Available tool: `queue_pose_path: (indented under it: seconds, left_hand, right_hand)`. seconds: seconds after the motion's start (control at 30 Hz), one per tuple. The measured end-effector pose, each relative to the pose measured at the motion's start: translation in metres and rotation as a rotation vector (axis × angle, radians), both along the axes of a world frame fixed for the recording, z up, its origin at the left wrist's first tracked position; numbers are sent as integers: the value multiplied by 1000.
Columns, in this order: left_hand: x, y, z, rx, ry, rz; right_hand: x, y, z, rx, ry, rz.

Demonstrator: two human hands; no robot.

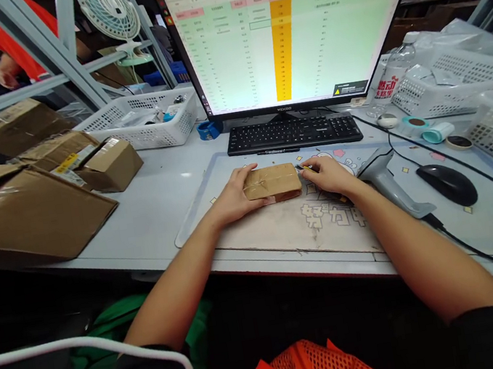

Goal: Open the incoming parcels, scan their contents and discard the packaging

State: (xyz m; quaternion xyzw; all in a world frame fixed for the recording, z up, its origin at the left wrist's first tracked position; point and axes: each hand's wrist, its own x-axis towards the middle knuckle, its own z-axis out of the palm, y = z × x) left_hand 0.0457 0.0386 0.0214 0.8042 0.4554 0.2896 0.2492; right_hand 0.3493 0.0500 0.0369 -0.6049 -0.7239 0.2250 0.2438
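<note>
A small brown cardboard parcel [273, 182] wrapped in clear tape lies on the worn desk mat [281, 229] in front of the keyboard [293, 134]. My left hand [232, 198] grips the parcel's left end, fingers curled over it. My right hand [330, 175] is at the parcel's right end, pinching a small dark tool with a yellow part, its tip against the parcel's edge. A grey barcode scanner [386, 178] lies just right of my right hand.
A monitor [291, 27] shows a spreadsheet. Brown cartons [20, 208] are piled at the left, white baskets at the back left [143, 123] and right [459, 82]. A black mouse [448, 183], tape rolls [437, 132] and a bottle [392, 83] sit right. Another person in orange stands behind the shelving [8, 41].
</note>
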Motion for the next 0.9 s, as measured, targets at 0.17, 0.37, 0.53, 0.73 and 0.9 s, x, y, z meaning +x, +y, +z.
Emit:
queue_pose_path:
  seconds: [0.17,0.37,0.53,0.73,0.9]
  left_hand:
    - [2,0,0,19,23,25]
    - [9,-2,0,-1,43,110]
    - [2,-1,1,-39,-12,93]
    - [-13,2,7,-169,-136,-33]
    - [-6,0,7,30,-271,-66]
  right_hand:
    - [5,-2,1,-19,24,76]
    - [15,-7,8,-199,125,206]
    - [28,-11,22,-350,163,346]
    - [23,-16,43,22,-98,110]
    - [-38,-34,69,260,-463,213]
